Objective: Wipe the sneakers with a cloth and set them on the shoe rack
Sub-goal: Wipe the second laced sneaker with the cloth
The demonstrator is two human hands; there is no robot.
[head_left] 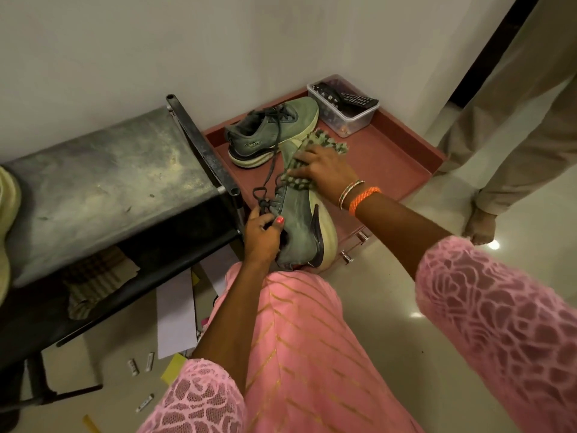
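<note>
While left hand (260, 235) grips sneaker (299, 220), right hand (324, 170) presses cloth (312, 148)

Sneaker (271, 132) behind held sneaker (299, 220)

Landmark: held sneaker (299, 220)
- its toe hidden under cloth (299, 165) and right hand (324, 170)
- heel opening covered by left hand (260, 239); fingers inside unseen
- far beyond it, box (343, 103): contents too small to tell
- left of it, pale object (7, 214) cut by frame edge
- right of it, standing person (512, 120) cut off above the legs
- below-left, floor scraps (150, 360): print unreadable
</note>
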